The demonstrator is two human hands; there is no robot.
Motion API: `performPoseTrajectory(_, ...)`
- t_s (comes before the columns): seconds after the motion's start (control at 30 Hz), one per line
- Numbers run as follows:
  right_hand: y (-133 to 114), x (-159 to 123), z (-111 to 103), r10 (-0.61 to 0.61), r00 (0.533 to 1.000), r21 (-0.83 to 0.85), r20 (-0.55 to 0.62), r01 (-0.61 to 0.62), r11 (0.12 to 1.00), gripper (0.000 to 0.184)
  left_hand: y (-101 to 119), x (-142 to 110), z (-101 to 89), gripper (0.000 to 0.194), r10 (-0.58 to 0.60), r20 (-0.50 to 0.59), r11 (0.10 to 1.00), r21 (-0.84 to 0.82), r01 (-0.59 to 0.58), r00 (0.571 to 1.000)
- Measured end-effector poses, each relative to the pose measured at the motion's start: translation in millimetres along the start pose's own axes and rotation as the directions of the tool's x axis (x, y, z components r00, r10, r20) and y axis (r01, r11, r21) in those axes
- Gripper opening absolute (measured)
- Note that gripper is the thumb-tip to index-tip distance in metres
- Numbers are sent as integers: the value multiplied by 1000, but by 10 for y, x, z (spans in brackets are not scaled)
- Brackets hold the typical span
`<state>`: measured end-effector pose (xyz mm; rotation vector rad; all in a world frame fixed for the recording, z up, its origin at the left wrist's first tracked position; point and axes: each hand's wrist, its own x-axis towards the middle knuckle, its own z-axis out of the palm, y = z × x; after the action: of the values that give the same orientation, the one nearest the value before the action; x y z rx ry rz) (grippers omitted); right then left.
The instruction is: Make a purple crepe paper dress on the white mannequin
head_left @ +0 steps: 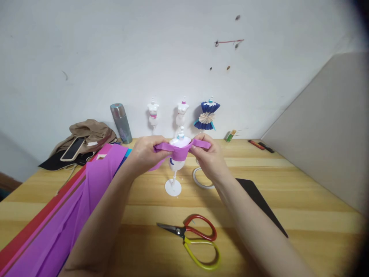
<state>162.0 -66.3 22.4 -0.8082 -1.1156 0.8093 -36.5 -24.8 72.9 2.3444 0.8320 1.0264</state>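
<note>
A strip of purple crepe paper [180,153] lies across the chest of a small white dress-form mannequin [176,164], which stands upright on a round base. One end of the strip is pinched in my left hand [148,153], at the mannequin's left side in the view. My right hand [208,154] grips the other end between thumb and fingers on the opposite side. The mannequin's neck and lower body show above and below the paper. Nearer to me lie scissors [180,231] with one red and one yellow handle, blades slightly apart.
Three more mannequins stand by the wall, one in a blue paper dress [206,117]. Sheets of purple paper [100,173], a flask [121,123], and a phone [73,149] on a cap are at left. A tape roll [198,181] and a black board [259,204] lie right.
</note>
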Motion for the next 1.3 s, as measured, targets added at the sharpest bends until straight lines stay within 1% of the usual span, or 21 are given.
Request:
performPoseTrajectory(0.17, 37, -4, 36, -3, 1000, 5, -28, 4, 1000, 26, 21, -7, 8, 15, 29, 5, 1000, 6, -29, 1000)
performPoseTrajectory(0.27, 78, -8, 49, -8, 999, 14, -39, 8, 1000, 27, 30, -8, 0, 12, 33, -3, 999, 10, -33, 999)
performPoseTrajectory(0.43, 129, -17, 59, 12, 1000, 18, -27, -11, 1000, 27, 36, -16, -15, 11, 55, -12, 998, 15, -55, 998)
performPoseTrajectory(0.63, 126, -27, 65, 0, 1000, -5, -24, 0, 1000, 24, 51, -12, -8, 9, 9, 38, 999, 31, -10, 999)
performPoseTrajectory(0.8, 132, -28, 70, -28, 999, -22, -43, 27, 999, 23, 24, 1, 21, 9, 24, 19, 1000, 12, -24, 1000)
performPoseTrajectory(0.93, 129, -28, 74, -21, 998, -46, -51, 19, 999, 24, 28, 2, 14, 8, 20, 19, 1000, 7, -20, 1000)
performPoseTrajectory(1.1, 107, -51, 56, -15, 1000, 1, -8, 15, 1000, 20, 48, -2, -15, 6, 7, 25, 999, -36, -6, 1000)
performPoseTrajectory(1.3, 78, -69, 34, -14, 1000, -2, 15, 14, 1000, 13, 34, -8, -29, 7, 6, 36, 998, -65, -3, 999)
